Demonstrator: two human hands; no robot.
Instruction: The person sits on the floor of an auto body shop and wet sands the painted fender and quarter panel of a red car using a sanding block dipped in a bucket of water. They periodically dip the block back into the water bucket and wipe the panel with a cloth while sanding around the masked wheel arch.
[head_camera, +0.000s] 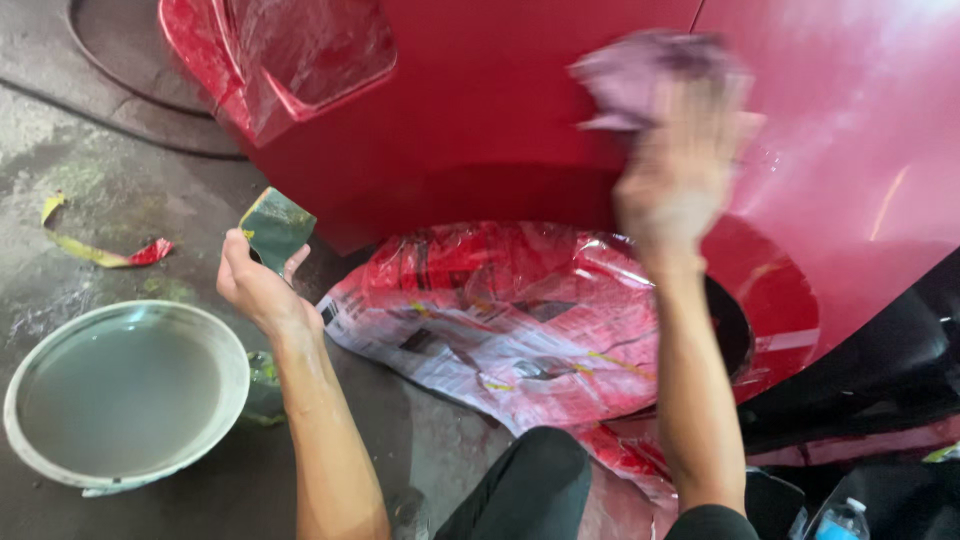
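Glossy red car panel (480, 110) — crinkled paper masking (500, 320).

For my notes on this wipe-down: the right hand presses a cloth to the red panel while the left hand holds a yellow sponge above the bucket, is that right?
Not quite. In the head view, the left hand holds a dark green sheet, not a yellow sponge, just above the bucket. The rest stands: the right hand presses a cloth to the red panel.

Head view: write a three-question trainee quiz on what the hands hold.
1. True or false: the right hand presses a cloth against the red panel.
2. What does the left hand hold? A) green sheet B) brush C) bottle
3. Fill in: the bucket on the floor holds ____.

Key: 1 true; 2 A, the green sheet; 3 water, greyish.
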